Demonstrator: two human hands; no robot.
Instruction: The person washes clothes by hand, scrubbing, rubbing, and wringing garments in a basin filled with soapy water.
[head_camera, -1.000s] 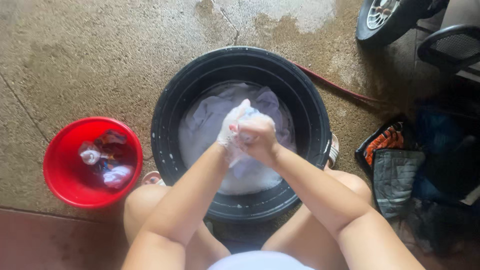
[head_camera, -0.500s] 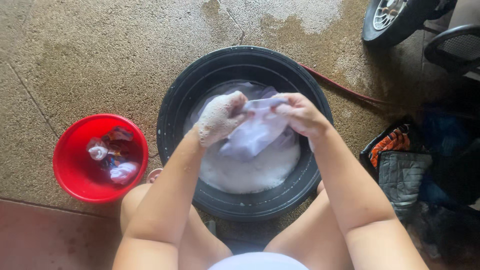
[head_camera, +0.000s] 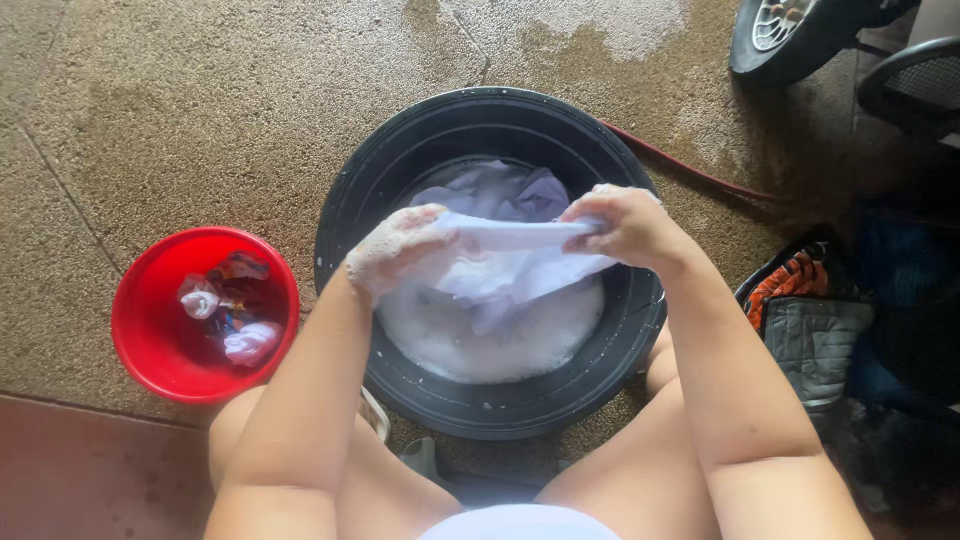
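Observation:
A pale lilac wet cloth (head_camera: 505, 262) is stretched between both my hands above a round black basin (head_camera: 400, 150) that holds soapy white water. My left hand (head_camera: 395, 248), covered in suds, grips the cloth's left end. On the right, my right hand (head_camera: 622, 222) pinches the other end over the basin's right side. More of the same pale fabric lies bunched in the water behind the hands.
A red bucket (head_camera: 150, 345) with several wrung, coloured clothes stands on the wet concrete to the left. A dark pile of garments (head_camera: 812, 335) lies at the right. A wheel (head_camera: 785, 35), a black chair (head_camera: 915, 90) and a red hose (head_camera: 690, 170) sit beyond the basin.
My hands were clasped together rubbing the cloth; they have moved apart, left hand leftward and right hand rightward, pulling the cloth taut between them.

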